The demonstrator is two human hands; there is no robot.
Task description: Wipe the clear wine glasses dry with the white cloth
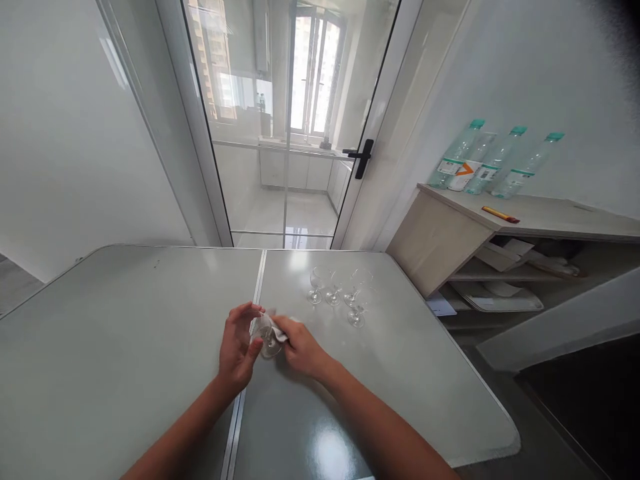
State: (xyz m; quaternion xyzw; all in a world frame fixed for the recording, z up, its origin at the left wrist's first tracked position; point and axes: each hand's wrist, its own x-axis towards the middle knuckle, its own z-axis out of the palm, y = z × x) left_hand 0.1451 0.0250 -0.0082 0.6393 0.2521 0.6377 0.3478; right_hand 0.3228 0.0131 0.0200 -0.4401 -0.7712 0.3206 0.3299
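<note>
Near the seam of the table, my left hand point(240, 347) is curved round a clear stemmed glass point(271, 343), its fingers and thumb on either side of the bowl. The glass leans, with its round foot toward me. My right hand point(298, 343) pinches a white cloth point(279, 331) against the side of the glass. Part of the cloth is hidden behind the fingers. Several more stemmed glasses point(334, 293) stand upright in a group, farther back and to the right of my hands.
A pale glossy table point(165, 320) with a metal seam point(259, 277) lies under my hands. To the right, a wooden cabinet point(453, 230) carries several plastic bottles point(505, 160) and a yellow-red stick-like item point(500, 215). Behind the table is a glass door with a black handle point(361, 157).
</note>
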